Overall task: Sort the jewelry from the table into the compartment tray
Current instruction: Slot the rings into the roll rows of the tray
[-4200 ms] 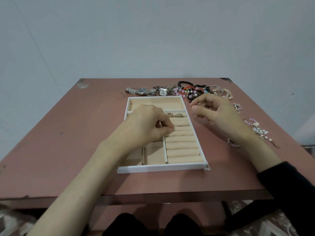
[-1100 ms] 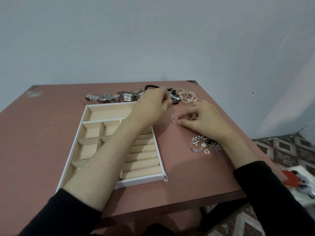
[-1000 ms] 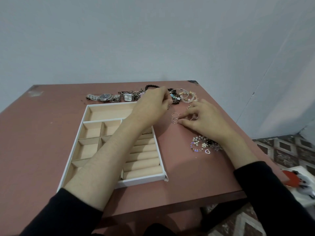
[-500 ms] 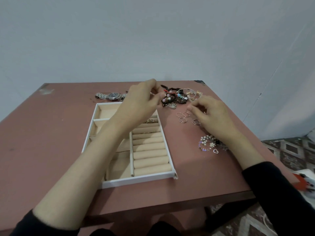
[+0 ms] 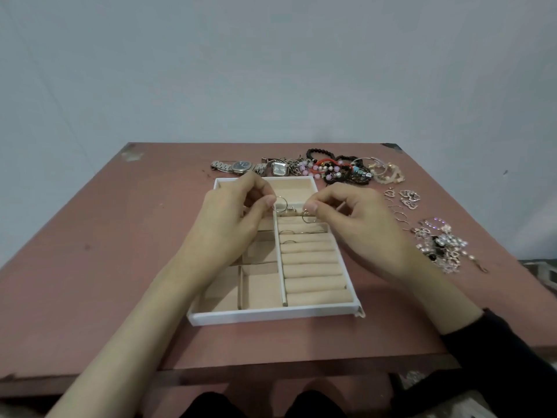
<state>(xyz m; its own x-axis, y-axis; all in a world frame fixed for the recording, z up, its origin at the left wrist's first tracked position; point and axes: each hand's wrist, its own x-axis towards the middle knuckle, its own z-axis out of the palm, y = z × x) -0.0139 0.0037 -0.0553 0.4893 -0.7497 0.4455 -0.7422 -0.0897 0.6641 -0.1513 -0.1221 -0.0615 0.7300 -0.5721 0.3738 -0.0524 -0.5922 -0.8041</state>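
The compartment tray (image 5: 271, 315) lies close to the person on the table (image 5: 90, 236). Its right column holds the padded ring rolls (image 5: 313, 270), and the near ones are bare. A little farther in, two small rings (image 5: 288, 241) already sit in the slits. Over the far rolls, the left hand (image 5: 232, 215) pinches a thin ring (image 5: 281, 203) between thumb and forefinger. The right hand (image 5: 355, 218) pinches a second ring (image 5: 309, 218) in the same way, low over a slit.

To do this step well, the person should probably seat one ring at a time: hold it upright, line its edge with the slit, press until the rolls grip it, and only then let go. To the right and beyond, loose rings (image 5: 399, 214), a watch (image 5: 241, 166) and bead bracelets (image 5: 337, 170) are not yet sorted.
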